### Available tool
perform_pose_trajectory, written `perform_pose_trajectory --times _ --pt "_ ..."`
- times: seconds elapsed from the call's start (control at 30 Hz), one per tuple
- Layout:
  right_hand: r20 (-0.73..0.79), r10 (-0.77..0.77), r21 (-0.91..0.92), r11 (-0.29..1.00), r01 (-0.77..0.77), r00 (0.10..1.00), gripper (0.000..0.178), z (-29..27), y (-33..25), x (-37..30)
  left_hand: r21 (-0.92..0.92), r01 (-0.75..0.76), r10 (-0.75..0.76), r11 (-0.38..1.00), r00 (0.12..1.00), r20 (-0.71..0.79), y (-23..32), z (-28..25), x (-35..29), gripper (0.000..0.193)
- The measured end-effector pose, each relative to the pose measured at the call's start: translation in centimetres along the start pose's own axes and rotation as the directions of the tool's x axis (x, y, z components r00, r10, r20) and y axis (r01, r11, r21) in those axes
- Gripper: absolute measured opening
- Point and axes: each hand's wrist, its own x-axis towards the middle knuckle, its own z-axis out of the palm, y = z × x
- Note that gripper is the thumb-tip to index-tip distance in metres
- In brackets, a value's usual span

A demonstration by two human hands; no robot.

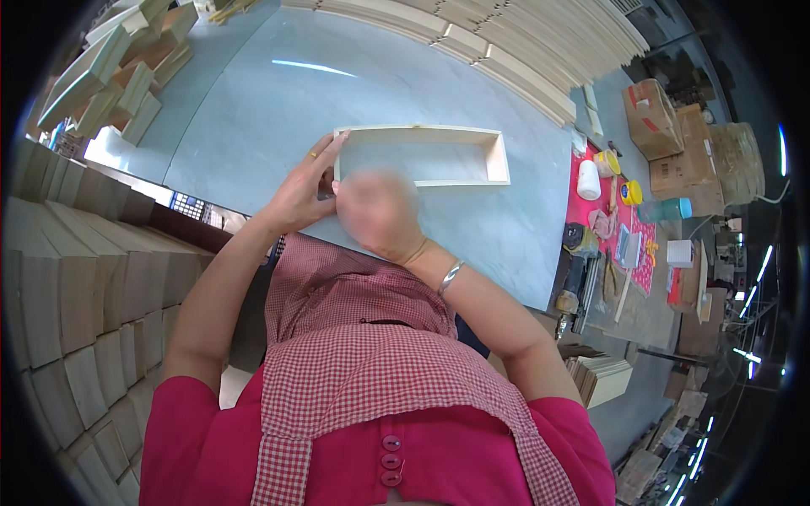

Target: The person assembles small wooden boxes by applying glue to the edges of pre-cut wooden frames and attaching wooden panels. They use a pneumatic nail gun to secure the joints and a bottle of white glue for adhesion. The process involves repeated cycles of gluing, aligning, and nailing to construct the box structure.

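Note:
A shallow open wooden box frame [439,133] of pale wood lies on the grey table [278,101]. My left hand [304,190] rests against the frame's left end, fingers stretched along its corner, a ring on one finger. My right hand [380,215] is blurred and sits just below that same left end, close to the left hand; I cannot tell what it holds. A metal bracelet circles my right wrist.
Stacks of pale wooden boxes [76,278] rise at the left and more [118,67] at the far left. Flat wooden boards [523,42] line the table's far edge. At the right a red mat [629,223] carries glue pots, a white bottle and tools; cardboard boxes [666,126] stand beyond.

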Motion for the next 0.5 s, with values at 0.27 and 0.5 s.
perform_pose_trajectory --times 0.27,0.5 --pt "-0.425 0.415 -0.313 0.767 -0.56 0.805 0.051 -13.7 6.5 -10.5 0.049 0.043 -0.044 0.998 0.999 0.023 0.1 -0.4 -0.6 0.106" --pt "-0.468 0.826 -0.538 0.016 -0.843 0.314 0.073 -26.3 9.6 -25.3 0.045 0.067 -0.07 0.997 0.996 0.058 1.3 -0.4 -0.3 0.107"
